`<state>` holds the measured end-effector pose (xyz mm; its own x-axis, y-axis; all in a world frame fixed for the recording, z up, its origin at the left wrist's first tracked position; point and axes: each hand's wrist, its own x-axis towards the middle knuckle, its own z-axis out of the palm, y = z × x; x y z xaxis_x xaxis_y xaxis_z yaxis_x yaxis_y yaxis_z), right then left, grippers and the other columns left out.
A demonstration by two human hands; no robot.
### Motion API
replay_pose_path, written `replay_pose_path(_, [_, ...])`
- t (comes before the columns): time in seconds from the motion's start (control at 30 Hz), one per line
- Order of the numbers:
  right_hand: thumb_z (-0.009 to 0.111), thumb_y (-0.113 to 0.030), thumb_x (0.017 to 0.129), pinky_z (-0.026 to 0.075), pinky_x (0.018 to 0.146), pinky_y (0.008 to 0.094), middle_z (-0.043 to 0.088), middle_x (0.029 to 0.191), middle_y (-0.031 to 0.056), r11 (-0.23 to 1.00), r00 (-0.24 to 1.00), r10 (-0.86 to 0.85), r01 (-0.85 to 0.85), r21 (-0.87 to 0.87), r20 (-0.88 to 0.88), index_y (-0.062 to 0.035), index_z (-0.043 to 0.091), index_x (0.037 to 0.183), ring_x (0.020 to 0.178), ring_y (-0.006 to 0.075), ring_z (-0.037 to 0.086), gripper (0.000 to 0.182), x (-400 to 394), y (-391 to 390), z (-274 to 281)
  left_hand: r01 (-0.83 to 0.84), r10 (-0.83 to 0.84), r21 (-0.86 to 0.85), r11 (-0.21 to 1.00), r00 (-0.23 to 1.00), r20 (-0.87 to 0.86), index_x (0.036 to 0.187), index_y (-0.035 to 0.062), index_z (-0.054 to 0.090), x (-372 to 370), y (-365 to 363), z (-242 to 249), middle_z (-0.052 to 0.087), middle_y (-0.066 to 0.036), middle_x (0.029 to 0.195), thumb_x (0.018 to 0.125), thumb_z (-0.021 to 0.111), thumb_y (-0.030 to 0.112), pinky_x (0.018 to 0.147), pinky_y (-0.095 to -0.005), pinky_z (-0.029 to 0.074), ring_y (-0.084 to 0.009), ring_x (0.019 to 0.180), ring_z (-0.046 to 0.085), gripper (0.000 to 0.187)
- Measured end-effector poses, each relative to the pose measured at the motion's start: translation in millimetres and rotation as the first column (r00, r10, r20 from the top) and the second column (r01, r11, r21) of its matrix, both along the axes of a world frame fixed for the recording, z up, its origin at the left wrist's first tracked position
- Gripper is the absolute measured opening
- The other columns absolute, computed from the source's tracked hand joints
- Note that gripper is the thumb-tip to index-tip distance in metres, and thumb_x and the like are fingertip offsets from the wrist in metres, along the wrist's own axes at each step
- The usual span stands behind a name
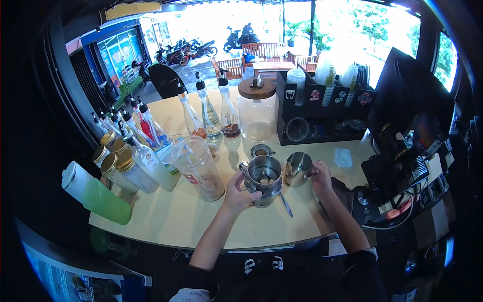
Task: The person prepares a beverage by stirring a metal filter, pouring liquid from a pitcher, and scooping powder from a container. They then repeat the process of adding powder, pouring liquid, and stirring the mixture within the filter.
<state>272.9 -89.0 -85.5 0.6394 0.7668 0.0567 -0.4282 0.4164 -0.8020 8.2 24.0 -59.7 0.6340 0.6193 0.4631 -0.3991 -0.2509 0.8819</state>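
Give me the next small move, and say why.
Perhaps raise the metal jug over the metal cup, ready to pour: the right hand grips the jug close beside the cup, whose open top faces up, and the left hand holds that cup. The jug's contents are hard to make out.

The silver metal pot is open-topped and roughly upright, with a looped handle at its upper left and something dark and pale inside that is too unclear to name. The shiny metal mug is just right of the pot, uncovered, its handle on the side facing away from the pot.
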Motion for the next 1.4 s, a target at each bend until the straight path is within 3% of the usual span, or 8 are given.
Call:
replay_pose_path(0.37, [0.057,-0.011,0.091,0.043,0.068,0.0256,0.054,0.078,0.0011,0.993,0.940,-0.082,0.106,-0.054,0.330,-0.0096,0.048,0.086,0.070,0.0107,0.054,0.010,8,-4,-23,0.002,-0.001,0.015,1.000,1.000,-0.018,0.127,0.0006,0.048,-2,8,-10,0.056,-0.011,0.122,0.061,0.084,0.022,0.102,-0.0354,0.035,-0.0206,0.113,0.053,0.078])
replay_pose_path(0.43, [0.058,-0.008,0.089,0.044,0.072,0.0249,0.053,0.092,0.0023,0.931,0.817,-0.213,0.336,-0.143,0.535,-0.0082,0.048,0.097,0.078,0.0091,0.054,0.014,4,-7,-6,0.001,0.004,0.075,0.997,0.998,-0.070,0.129,0.0002,0.046,-7,10,3,0.054,-0.012,0.124,0.064,0.083,0.022,0.102,-0.0358,0.036,-0.0204,0.113,0.053,0.078])
replay_pose_path(0.57, [0.062,-0.005,0.083,0.043,0.083,0.0279,0.047,0.110,0.0071,0.946,0.661,-0.203,0.322,-0.029,0.722,-0.0052,0.046,0.110,0.098,0.0155,0.052,0.032,-14,-14,60,-0.097,0.143,0.170,0.981,0.949,-0.281,0.125,-0.0017,0.050,-39,-6,47,0.059,-0.013,0.116,0.073,0.078,0.021,0.096,-0.0348,0.044,-0.0198,0.106,0.058,0.063])
replay_pose_path(0.73, [0.062,-0.004,0.080,0.043,0.085,0.0334,0.051,0.109,0.0083,0.980,0.258,-0.198,0.035,0.195,0.946,-0.0037,0.049,0.109,0.103,0.0197,0.052,0.032,-104,-8,155,-0.198,0.270,0.226,0.954,0.896,-0.353,0.097,-0.0037,0.064,-100,-12,56,0.064,-0.008,0.086,0.079,0.072,0.015,0.075,-0.0285,0.050,-0.0157,0.078,0.063,0.027])
replay_pose_path(0.8, [0.058,0.000,0.082,0.043,0.087,0.0320,0.055,0.109,0.0105,0.983,0.189,-0.084,-0.146,0.112,0.979,-0.0008,0.052,0.102,0.098,0.0207,0.056,0.021,-144,0,179,-0.413,0.384,0.362,0.836,0.911,0.151,0.103,-0.0022,0.060,-122,5,40,0.062,-0.009,0.095,0.079,0.071,0.011,0.076,-0.0266,0.046,-0.0136,0.083,0.060,0.030])
replay_pose_path(0.9, [0.056,-0.003,0.084,0.045,0.087,0.0359,0.058,0.103,0.0148,0.944,0.014,-0.160,-0.289,0.157,0.987,0.0010,0.053,0.104,0.097,0.0285,0.058,0.021,-181,41,179,-0.711,0.616,0.178,0.680,0.686,0.387,0.118,0.0006,0.050,-125,25,28,0.058,-0.010,0.109,0.076,0.074,0.013,0.082,-0.0278,0.044,-0.0163,0.093,0.057,0.050])
replay_pose_path(1.07, [0.047,-0.014,0.088,0.046,0.081,0.0435,0.059,0.085,0.0218,0.929,-0.188,-0.019,-0.367,-0.053,0.982,0.0043,0.059,0.090,0.087,0.0373,0.059,0.022,-216,96,180,-0.624,0.628,0.289,0.726,0.773,0.091,0.133,0.0018,0.034,-107,60,-15,0.053,-0.012,0.121,0.056,0.088,0.026,0.093,-0.0343,0.042,-0.0246,0.109,0.053,0.097])
replay_pose_path(1.4, [0.050,-0.011,0.089,0.046,0.069,0.0389,0.062,0.081,0.0205,0.928,-0.143,0.110,-0.340,-0.153,0.984,0.0040,0.060,0.091,0.073,0.0352,0.060,0.019,-224,54,185,-0.394,0.448,0.360,0.845,0.891,-0.076,0.133,0.0007,0.032,-91,59,-2,0.055,-0.016,0.121,0.053,0.088,0.020,0.092,-0.0364,0.048,-0.0245,0.105,0.059,0.099])
